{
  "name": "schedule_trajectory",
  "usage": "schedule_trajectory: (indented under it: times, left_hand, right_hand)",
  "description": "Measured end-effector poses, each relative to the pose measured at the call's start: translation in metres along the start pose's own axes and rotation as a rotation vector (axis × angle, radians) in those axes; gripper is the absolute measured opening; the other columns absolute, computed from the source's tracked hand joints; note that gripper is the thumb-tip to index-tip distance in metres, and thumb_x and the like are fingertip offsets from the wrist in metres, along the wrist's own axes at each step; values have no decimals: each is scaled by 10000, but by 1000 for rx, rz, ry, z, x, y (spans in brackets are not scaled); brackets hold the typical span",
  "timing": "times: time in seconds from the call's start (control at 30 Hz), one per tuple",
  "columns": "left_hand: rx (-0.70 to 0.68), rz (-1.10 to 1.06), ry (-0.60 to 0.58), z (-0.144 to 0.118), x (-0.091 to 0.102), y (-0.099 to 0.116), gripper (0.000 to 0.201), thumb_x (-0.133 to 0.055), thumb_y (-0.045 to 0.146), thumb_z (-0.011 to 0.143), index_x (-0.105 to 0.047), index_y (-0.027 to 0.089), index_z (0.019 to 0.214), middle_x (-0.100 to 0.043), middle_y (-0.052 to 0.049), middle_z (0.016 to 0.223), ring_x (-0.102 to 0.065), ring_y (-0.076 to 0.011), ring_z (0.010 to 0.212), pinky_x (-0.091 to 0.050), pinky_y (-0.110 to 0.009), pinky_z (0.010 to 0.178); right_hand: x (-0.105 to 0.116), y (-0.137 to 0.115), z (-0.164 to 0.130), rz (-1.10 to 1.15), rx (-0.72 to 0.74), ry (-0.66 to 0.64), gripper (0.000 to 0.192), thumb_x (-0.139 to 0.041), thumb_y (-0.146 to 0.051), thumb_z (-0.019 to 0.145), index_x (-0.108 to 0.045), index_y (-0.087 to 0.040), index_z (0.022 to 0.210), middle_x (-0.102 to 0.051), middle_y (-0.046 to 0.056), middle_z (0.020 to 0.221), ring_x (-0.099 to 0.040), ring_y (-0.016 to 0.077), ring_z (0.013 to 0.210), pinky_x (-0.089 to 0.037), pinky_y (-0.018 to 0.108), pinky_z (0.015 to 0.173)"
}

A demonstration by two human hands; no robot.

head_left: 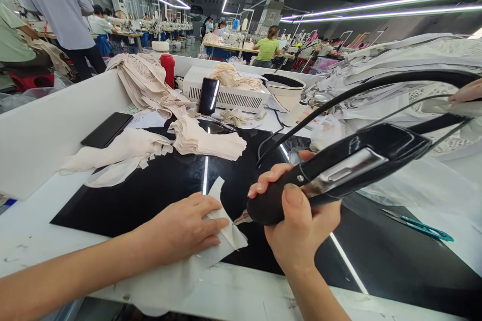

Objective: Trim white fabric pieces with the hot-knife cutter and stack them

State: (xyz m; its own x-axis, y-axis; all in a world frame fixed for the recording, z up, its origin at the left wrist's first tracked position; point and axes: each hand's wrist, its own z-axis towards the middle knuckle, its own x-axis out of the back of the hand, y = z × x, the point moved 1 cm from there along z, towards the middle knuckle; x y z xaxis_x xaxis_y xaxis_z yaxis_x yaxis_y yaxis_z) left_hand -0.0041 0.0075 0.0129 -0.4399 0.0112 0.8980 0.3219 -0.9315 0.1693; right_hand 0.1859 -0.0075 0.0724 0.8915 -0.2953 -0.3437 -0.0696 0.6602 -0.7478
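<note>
My left hand (pixel 184 225) is bent over a small off-white fabric piece (pixel 230 233), its fingertips pressing and holding it against the black work surface. One narrow strip of that fabric sticks up beyond the fingers, while a paler sheet spreads below the hand. My right hand (pixel 297 215) is wrapped around a black corded hand tool (pixel 339 165) with a silver lever plate along its side. Its narrow metal tip meets or nearly meets the fabric's right edge; I cannot tell whether they touch. A stack of cut cream fabric pieces (pixel 207 140) lies beyond my hands.
Teal-handled scissors (pixel 422 225) lie at right. Toward the back left are a dark phone (pixel 107 129), loose fabric (pixel 116 153) and a propped phone (pixel 208 96). A vented white box (pixel 226 93) stands behind, beside a red container (pixel 167 70). Fabric heaps (pixel 399 75) fill the right; co-workers sit beyond.
</note>
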Motion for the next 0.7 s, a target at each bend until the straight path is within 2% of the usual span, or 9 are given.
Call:
schedule_trajectory:
  times: [0.33,0.7]
  left_hand:
    - [18,-17,40,-1,-2,-1,242,-659,321,1104,-738,185,1288,-698,-148,1331,-678,-275,1234,-592,-400,1086]
    - [72,-24,52,-2,-7,0,272,-696,362,1084,-749,222,1311,-672,-150,1360,-656,-302,1280,-601,-409,1083]
  right_hand:
    - [-8,1,8,45,1,66,464,-918,-396,828,-656,-276,1192,-704,-60,777,-663,151,534,-587,283,450]
    - [-16,9,12,17,-22,47,393,-877,-342,862,-651,-276,1177,-695,-57,778,-656,149,543,-567,277,467]
